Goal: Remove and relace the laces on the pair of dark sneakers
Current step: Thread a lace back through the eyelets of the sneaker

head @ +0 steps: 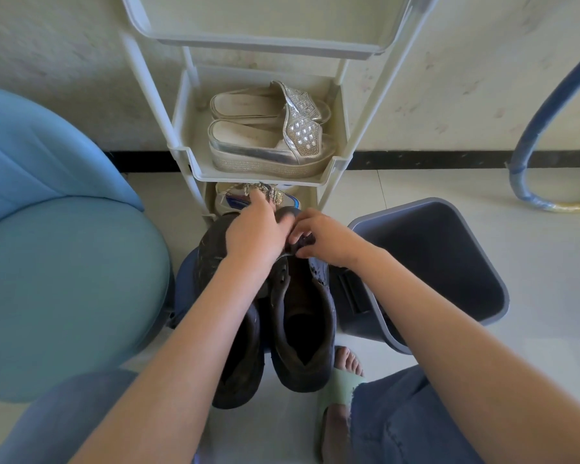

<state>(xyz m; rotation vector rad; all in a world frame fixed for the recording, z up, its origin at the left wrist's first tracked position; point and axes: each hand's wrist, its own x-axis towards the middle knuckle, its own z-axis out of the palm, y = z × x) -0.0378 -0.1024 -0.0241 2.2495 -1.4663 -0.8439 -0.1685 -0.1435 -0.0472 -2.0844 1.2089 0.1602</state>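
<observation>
— Where are we, do we think?

— We take it for a home, at the spot by a wall (64, 78) where shoes are kept. We see a white plastic shoe rack (181, 155) against it, with silver platform sandals (265, 139) on one tier and a light sneaker (230, 200) on the tier below.

— And the dark sneakers (303, 376) just before the rack?

— More household footwear, we'd say. We also see a blue upholstered seat (64, 279) at the left, a grey plastic bin (449, 249) on the pale tiled floor (533, 346), and a black skirting strip (432, 159) along the wall.

— And the person?

— We see a bare foot (348, 360) in a green slide sandal (338, 388), and jeans (409, 423): indoor dress.
</observation>
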